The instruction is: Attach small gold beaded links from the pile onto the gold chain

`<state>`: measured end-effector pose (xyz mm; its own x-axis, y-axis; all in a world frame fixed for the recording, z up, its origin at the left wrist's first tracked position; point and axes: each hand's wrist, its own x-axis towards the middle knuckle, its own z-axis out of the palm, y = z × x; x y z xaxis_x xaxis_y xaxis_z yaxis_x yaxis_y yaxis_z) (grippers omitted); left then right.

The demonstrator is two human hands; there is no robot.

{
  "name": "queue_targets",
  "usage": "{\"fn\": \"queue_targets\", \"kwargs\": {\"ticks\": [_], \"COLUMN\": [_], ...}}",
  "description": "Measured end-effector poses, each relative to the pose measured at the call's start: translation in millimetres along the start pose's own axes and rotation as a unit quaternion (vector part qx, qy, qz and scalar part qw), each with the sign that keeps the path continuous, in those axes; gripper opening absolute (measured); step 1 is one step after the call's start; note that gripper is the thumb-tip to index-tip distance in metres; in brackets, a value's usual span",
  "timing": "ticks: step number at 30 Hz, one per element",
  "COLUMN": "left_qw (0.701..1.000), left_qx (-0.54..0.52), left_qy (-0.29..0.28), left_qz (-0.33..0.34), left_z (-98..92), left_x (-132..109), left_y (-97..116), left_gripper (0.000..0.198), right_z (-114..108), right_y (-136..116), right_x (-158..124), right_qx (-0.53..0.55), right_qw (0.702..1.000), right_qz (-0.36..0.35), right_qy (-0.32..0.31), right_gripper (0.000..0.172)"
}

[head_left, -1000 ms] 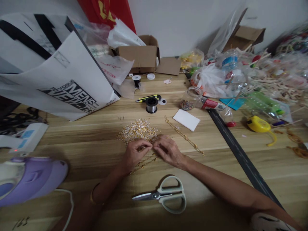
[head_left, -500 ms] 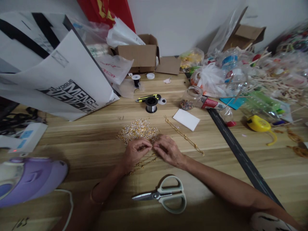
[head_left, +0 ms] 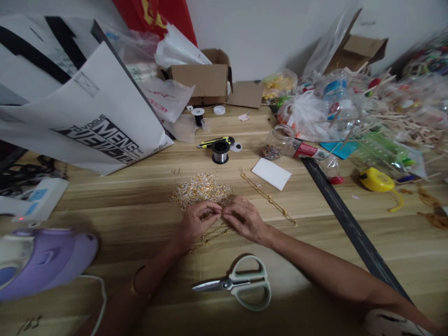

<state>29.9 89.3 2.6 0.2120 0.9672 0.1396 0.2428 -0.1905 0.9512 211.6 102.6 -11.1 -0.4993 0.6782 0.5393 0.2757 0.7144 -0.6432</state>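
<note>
My left hand (head_left: 198,221) and my right hand (head_left: 245,220) meet fingertip to fingertip at the middle of the table, both pinched. What lies between the fingertips is too small to make out. Just beyond them is a pile of small gold and clear jewelry pieces (head_left: 199,189). Lengths of gold chain (head_left: 212,237) lie under and beside my left hand. Another gold chain with beads (head_left: 269,198) stretches across the wood to the right of my right hand. Nearer to me rest scissors (head_left: 241,283) with pale handles, blades pointing left.
Beyond the pile stand a wire spool (head_left: 220,153), a yellow-black utility knife (head_left: 212,142) and a jar of beads (head_left: 276,143). A folded white paper (head_left: 271,173) lies at right, near a yellow tape measure (head_left: 376,179). A purple iron-like appliance (head_left: 59,259) and large white bag (head_left: 80,116) occupy the left.
</note>
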Motion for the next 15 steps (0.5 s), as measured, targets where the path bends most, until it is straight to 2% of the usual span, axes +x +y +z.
{"fn": "queue_targets", "kwargs": {"ticks": [7, 15], "left_qw": [0.998, 1.000], "left_qx": [0.047, 0.001], "left_qy": [0.016, 0.020], "left_qz": [0.035, 0.008], "left_z": [-1.5, -1.4], "left_x": [-1.7, -0.8], "left_y": [0.1, 0.9], "left_gripper": [0.006, 0.006], "right_z": [0.9, 1.0], "right_y": [0.3, 0.7], "right_x": [-0.8, -0.8], "right_qx": [0.010, 0.011], "right_qw": [1.000, 1.000], "right_qz": [0.007, 0.007], "right_qy": [0.010, 0.005], "right_gripper": [0.004, 0.005]}}
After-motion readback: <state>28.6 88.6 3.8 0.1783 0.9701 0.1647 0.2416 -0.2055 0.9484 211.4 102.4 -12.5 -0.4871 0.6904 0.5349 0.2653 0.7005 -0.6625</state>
